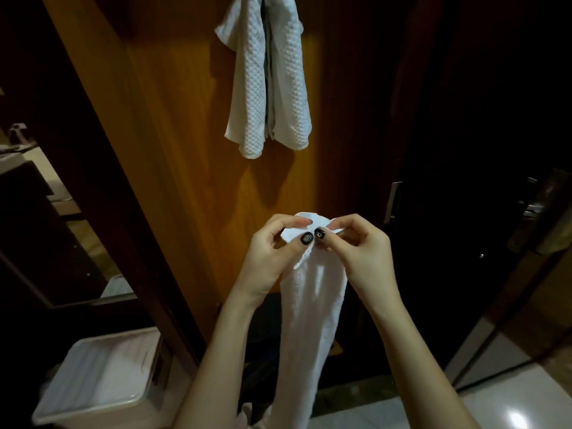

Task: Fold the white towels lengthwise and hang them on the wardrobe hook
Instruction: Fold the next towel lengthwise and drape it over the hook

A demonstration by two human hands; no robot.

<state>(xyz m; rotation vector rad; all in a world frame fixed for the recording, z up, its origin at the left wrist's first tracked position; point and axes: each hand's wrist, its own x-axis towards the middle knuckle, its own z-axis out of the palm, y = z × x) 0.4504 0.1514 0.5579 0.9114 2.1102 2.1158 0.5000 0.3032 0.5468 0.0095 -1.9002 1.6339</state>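
Above held towel: hung towels on door; bin lower-left.

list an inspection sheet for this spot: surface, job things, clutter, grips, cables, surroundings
surface: no table seen; a wooden wardrobe door faces the person
job's things: hung towels, white, drape down the door, hook out of view; held towel hangs long and narrow from the hands
clutter: white lidded box on the floor, lower left
grips: left hand and right hand both pinch the held towel's top edge, thumbs close together
cables: nothing seen
surroundings: dim room; metal door handle at right; glossy tiled floor
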